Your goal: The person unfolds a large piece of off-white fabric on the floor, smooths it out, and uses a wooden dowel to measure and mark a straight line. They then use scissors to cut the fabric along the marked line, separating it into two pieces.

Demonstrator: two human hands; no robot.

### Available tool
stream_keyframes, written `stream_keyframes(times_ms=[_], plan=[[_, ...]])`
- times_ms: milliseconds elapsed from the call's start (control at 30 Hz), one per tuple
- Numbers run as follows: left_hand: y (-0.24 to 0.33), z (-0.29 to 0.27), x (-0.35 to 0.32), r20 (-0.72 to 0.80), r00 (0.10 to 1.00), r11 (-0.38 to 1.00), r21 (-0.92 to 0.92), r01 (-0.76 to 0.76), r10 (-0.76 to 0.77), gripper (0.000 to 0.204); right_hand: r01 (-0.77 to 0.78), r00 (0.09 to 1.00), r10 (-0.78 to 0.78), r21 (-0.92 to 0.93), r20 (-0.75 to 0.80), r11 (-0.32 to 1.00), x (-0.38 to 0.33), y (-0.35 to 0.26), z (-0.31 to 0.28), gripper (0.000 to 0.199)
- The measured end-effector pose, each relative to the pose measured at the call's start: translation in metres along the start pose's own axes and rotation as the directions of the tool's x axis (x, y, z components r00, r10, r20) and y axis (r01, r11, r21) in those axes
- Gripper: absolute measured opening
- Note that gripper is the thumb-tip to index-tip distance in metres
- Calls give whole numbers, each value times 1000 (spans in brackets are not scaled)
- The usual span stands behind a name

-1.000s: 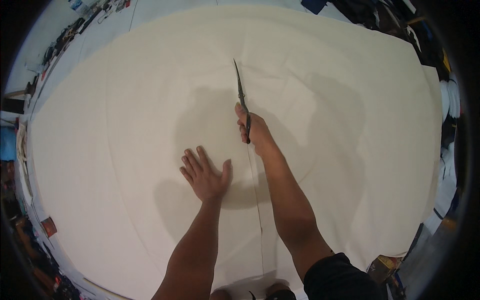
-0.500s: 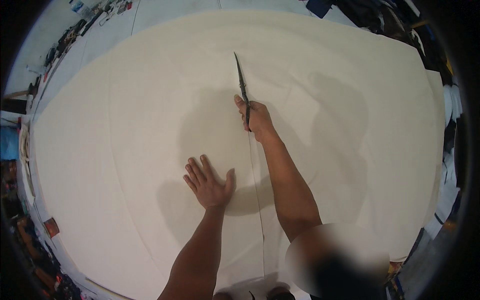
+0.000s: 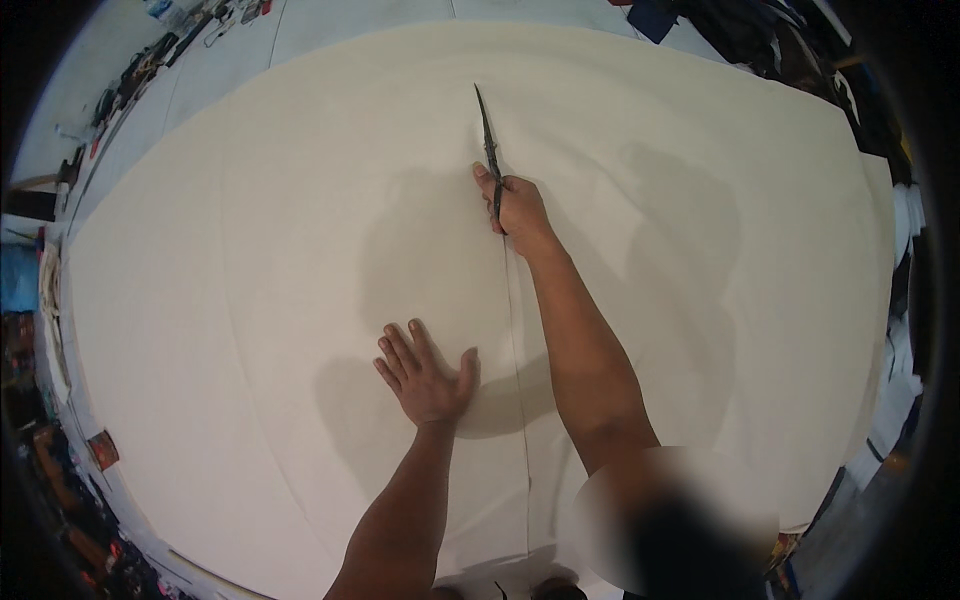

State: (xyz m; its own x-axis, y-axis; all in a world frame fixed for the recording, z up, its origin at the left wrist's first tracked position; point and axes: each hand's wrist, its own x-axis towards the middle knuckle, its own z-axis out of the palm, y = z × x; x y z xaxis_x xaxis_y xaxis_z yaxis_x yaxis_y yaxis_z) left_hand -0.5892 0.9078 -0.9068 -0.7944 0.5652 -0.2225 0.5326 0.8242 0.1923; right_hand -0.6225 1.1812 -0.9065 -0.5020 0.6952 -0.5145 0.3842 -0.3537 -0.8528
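A large sheet of cream fabric [image 3: 280, 300] covers most of the table. My right hand [image 3: 520, 212] is closed round the handles of dark scissors [image 3: 489, 145], whose blades point away from me toward the far edge. Behind the scissors a straight cut line runs through the fabric back toward me. Whether the blades are parted is hard to tell. To the left of the cut, my left hand [image 3: 428, 385] lies flat on the fabric with its fingers spread, holding nothing.
Small tools and a plastic bottle [image 3: 165, 12] lie along the table's far left edge. Dark cloth items [image 3: 700, 30] are heaped at the far right. A small reddish-brown piece [image 3: 102, 450] rests at the left edge. White bundles [image 3: 893, 420] stand beyond the right edge.
My right hand and the scissors have moved farther away from me, and the cut line behind them is longer. The left hand stays flat in nearly the same place.
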Motion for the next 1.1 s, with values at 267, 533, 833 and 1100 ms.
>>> stream_keyframes(times_ms=[267,533,833,1100], plan=[[2,-5,0,37,999,999,-23,25,-24,94,-25,1000,23,126,21,992,46,-30,8,62],[-3,-3,0,10,1000,1000,-27,0,0,95,-7,1000,8,-53,18,999,74,-47,12,64],[-4,-2,2,11,1000,999,-47,4,-4,95,0,1000,1,63,-21,998,100,-48,17,64],[-2,-1,2,30,1000,999,-51,-5,7,96,53,997,-52,10,-52,999,141,-71,24,56]])
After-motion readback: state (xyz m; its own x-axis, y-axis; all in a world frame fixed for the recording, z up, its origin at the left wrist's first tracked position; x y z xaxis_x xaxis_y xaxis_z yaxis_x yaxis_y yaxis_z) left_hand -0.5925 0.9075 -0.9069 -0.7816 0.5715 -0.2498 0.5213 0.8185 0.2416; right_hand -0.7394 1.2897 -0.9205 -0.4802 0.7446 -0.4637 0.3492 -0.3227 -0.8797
